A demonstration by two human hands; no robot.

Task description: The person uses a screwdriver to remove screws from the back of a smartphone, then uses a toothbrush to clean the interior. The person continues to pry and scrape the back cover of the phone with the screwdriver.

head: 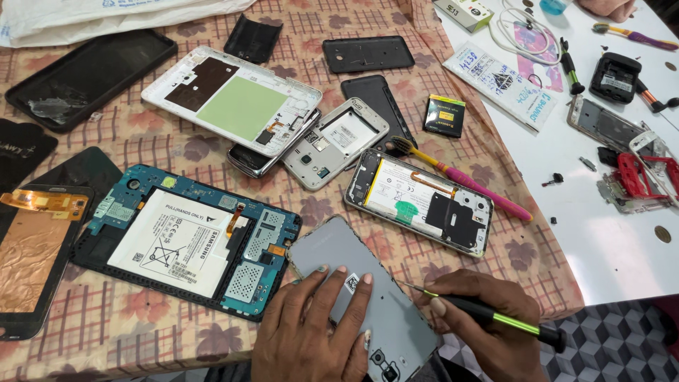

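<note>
My left hand (311, 325) lies flat with spread fingers on a grey phone (332, 247) that rests back up at the table's near edge. My right hand (488, 322) grips a thin screwdriver (513, 322) with a black and green handle. Its metal tip points left and meets the phone's right edge near my left fingertips. Just left of the phone lies an opened tablet (187, 240) with a white battery and blue frame.
An opened phone (421, 200) with a white battery lies behind my hands, a pink toothbrush (460, 180) beside it. Several phone shells, back covers and a screen panel (32, 255) cover the checked cloth. On the white table (608, 240) at right lie small parts, a cable and tools.
</note>
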